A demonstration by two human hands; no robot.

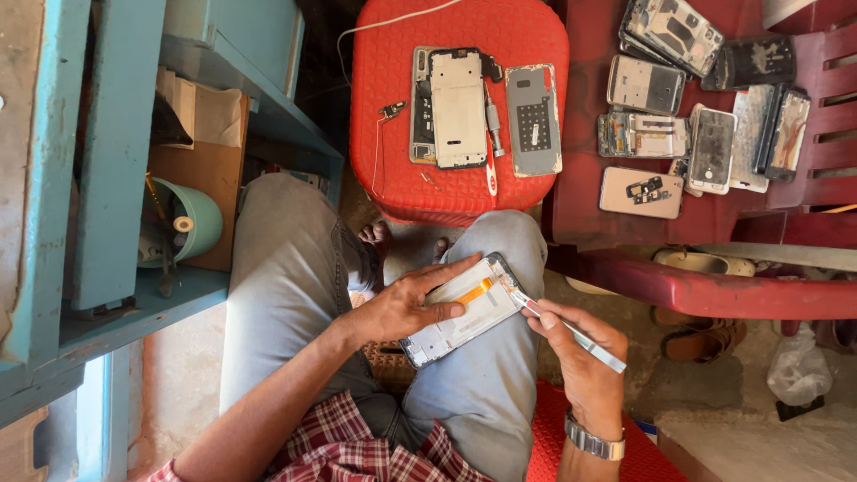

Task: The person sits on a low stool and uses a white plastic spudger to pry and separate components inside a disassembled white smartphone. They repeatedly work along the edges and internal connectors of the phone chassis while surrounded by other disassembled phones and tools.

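The left hand [406,308] lay flat over an opened phone frame [460,311] resting on the person's right knee, thumb and fingers spread across its white inner face and pressing it down rather than closing round it. The right hand [580,353] pinched a pair of metal tweezers [567,328] between thumb and fingers, closed on them like a pen, and their tips met the frame at its upper edge, just beside an orange flex strip [473,289]. Nothing stood between the tweezers and the frame (the left thumb lay close by the strip but clear of the tips). Beyond the held frame, past the knees, stood a red plastic stool [393,134] bearing another opened phone [458,107], a grey back cover [533,119] and a red-handled screwdriver [490,170]. Off to the tweezer side, a red chair [714,290] carried a scatter of stripped phones [678,107]. On the opposite side, a green cup [201,219] sat on a blue shelf [152,308].
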